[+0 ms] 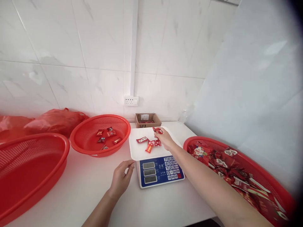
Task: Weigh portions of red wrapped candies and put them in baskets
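My right hand (pixel 165 138) is closed in a pinch on a red-wrapped candy (pixel 156 129), held above the white pan (pixel 137 153) of a weighing scale. Several wrapped candies (pixel 154 143) lie on that pan, just below and left of the fingers. Beside the scale's left front corner is my left hand (pixel 121 177), its thumb and forefinger curled with the tips close together and nothing visible between them. The scale's blue panel (pixel 162 171) has number keys and three small displays; their readings are too faint to tell.
At right stands a red basket (pixel 193 139) full of assorted packets. A red colander (pixel 81 146) with several candies is left of the scale, and another red basket (pixel 63 157) is farther left. Red bags (pixel 56 121) and a cardboard box (pixel 141 125) sit by the tiled wall.
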{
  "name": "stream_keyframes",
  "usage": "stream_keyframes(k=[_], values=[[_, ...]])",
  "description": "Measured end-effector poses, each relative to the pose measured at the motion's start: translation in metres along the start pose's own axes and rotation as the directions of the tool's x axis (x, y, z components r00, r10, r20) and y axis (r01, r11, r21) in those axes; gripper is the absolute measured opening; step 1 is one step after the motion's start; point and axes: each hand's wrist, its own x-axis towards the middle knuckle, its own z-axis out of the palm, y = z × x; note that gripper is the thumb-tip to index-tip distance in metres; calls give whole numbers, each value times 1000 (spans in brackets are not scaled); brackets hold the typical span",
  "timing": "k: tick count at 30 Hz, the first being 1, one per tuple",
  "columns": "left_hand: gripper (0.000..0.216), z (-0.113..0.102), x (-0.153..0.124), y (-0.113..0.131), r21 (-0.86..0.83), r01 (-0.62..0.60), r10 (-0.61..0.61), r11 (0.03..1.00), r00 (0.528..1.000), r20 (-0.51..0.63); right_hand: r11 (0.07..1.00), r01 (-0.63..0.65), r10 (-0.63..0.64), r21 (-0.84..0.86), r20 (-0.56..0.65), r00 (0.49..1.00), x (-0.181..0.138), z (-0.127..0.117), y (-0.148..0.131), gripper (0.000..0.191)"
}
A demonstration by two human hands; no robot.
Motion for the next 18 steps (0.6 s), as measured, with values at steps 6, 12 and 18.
stream_keyframes(k=[6,12,18], values=[[20,0,-2,6,-15,-32,33,999,999,31,995,44,-41,-95,31,999,-4,-19,-14,33],[21,2,-3,6,-30,-38,40,999,998,57,978,48,-8,-203,191,981,-17,-37,-19,35],[21,1,-3,7,-25,-41,43,999,997,60,954,79,-24,-291,186,982,-26,-49,-23,37]])
